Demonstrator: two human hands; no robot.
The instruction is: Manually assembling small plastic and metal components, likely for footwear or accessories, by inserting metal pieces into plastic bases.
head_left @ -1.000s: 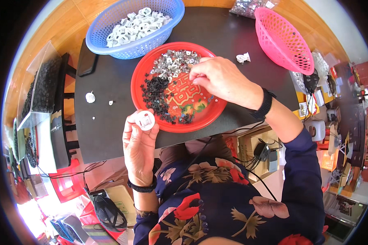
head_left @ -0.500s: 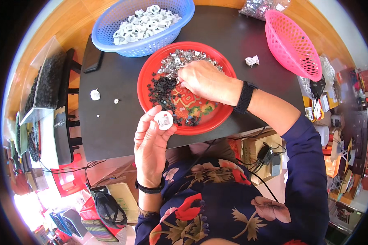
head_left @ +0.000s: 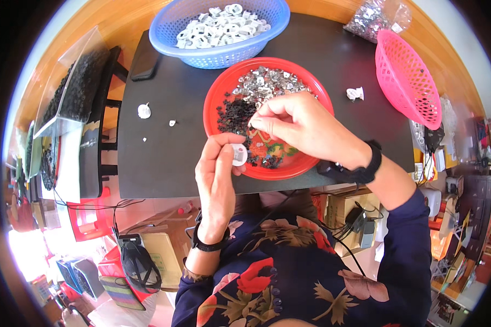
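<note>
Pose — left hand [head_left: 215, 177] curled, gripping white disc [head_left: 239, 155] | right hand [head_left: 297, 119] arched over red tray [head_left: 281, 173] — pinched, contents unclear

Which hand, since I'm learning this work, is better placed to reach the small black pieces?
Probably the right hand: it is over the round red tray, beside the small black pieces, though whether it holds anything is unclear. The left hand is occupied, holding a white disc.

Orange-brown panelling [head_left: 126, 26] shows beyond the dark table's [head_left: 172, 166] far edge; bright light [head_left: 27, 255] glares past its near-left corner.
</note>
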